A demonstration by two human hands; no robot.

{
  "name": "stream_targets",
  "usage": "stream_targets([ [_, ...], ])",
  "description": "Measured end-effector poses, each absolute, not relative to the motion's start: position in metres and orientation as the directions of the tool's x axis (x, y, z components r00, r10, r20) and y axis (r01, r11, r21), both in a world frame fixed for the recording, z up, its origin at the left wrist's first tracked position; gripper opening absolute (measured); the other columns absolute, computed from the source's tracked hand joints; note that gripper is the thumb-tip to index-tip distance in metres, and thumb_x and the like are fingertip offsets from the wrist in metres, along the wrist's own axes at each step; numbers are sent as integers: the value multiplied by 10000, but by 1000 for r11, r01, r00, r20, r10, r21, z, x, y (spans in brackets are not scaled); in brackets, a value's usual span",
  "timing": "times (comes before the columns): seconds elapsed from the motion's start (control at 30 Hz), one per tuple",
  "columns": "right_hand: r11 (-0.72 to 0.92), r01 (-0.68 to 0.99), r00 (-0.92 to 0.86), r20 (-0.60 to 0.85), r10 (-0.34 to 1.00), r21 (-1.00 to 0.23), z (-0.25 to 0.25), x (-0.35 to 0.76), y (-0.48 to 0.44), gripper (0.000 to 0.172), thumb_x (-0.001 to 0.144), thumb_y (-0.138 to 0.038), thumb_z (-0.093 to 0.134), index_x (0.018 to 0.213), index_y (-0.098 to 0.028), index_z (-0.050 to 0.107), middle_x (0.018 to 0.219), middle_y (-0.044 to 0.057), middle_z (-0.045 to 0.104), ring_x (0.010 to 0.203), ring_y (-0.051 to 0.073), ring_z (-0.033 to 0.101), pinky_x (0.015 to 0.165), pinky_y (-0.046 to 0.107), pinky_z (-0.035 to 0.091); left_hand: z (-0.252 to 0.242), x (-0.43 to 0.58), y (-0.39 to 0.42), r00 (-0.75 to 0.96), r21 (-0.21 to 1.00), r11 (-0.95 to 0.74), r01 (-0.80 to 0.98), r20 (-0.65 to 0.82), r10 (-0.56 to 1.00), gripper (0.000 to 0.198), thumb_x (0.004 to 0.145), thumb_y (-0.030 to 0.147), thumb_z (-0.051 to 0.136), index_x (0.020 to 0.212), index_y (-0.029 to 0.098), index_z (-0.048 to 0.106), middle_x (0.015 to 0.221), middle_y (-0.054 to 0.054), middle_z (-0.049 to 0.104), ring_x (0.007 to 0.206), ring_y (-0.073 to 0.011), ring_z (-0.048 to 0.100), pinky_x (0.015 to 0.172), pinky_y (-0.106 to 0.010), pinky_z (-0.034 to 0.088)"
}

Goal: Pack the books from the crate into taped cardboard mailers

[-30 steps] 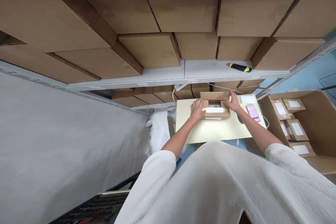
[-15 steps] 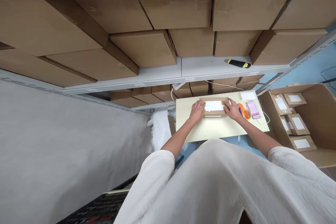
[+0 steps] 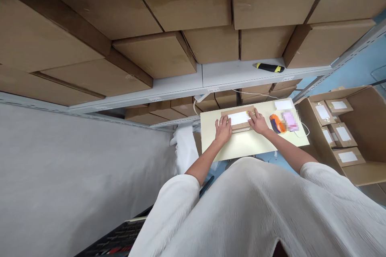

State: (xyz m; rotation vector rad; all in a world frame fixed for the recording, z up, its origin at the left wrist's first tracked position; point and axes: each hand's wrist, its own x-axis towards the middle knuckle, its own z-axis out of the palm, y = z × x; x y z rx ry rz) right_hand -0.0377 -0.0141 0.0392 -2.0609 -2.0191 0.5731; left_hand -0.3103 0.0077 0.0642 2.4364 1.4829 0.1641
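A small cardboard box [image 3: 245, 127] lies on a pale yellow tabletop [image 3: 229, 151]. On its upper face is a white label [image 3: 238, 118], with a bit of yellowish tape at the right end. My left hand [image 3: 223, 129] rests on the box's left end, fingers spread over the label's left edge. My right hand [image 3: 258, 122] lies at the other end, its fingertips touching the box near the label's right edge. To the right of that hand sits an orange and dark blue tape dispenser [image 3: 277, 123].
A pink phone-like item [image 3: 290, 120], blurred out, and a white stack of labels [image 3: 283, 105] lie at the table's right. Farther right stands a large open carton [image 3: 366, 128] holding several labelled boxes. A black and yellow utility knife [image 3: 269, 67] lies on the shelf [image 3: 223, 73] above.
The box has shifted a little left on the table with both hands on it. My right hand is now farther from the tape dispenser. The camera view has tilted slightly.
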Motion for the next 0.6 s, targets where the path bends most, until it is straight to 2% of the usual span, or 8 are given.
stream_targets([
  [0.07,-51,882,-22,-149,989,-469,42,-35,-11,692,1085,-534,451,1712,-243,466,1842,177,284,1456,472,503,1160,659,467,65,-303,8,506,312,-466,828,-58,860,594,1110,326,391,1679,201,505,1742,-186,484,1642,-374,390,1363,-652,227],
  [0.17,-72,833,-3,-133,991,-549,41,-24,-17,699,1065,-547,486,1696,-247,476,1783,186,400,1477,460,507,1183,658,458,63,-296,10,547,331,-496,803,-80,833,619,1101,402,452,1682,194,497,1733,-201,486,1629,-398,402,1357,-641,253],
  [0.27,-163,795,144,-78,986,-584,34,-2,-39,689,1061,-554,488,1660,-214,497,1674,204,527,1485,433,515,1209,630,449,60,-295,12,566,342,-507,791,-94,819,646,1086,425,497,1689,195,482,1732,-204,482,1627,-405,400,1351,-613,291],
  [0.4,-399,757,394,-126,910,-518,22,39,-79,589,1050,-526,478,1488,-160,622,1453,243,663,1372,447,588,1159,640,461,58,-299,14,573,321,-516,795,-115,811,633,1103,436,469,1682,180,487,1743,-199,467,1631,-399,389,1348,-590,307],
  [0.5,-559,710,521,-214,826,-428,14,65,-100,547,1018,-563,542,1359,-158,677,1371,255,690,1315,449,610,1108,608,478,57,-299,16,572,307,-517,799,-125,811,630,1108,437,462,1680,175,485,1745,-199,462,1631,-391,387,1350,-585,302],
  [0.6,-643,669,586,-267,765,-372,5,76,-107,533,998,-608,573,1256,-162,708,1278,249,722,1247,442,642,1065,590,488,55,-299,17,571,304,-516,801,-125,812,631,1106,438,467,1682,180,484,1737,-202,469,1627,-387,392,1348,-590,305],
])
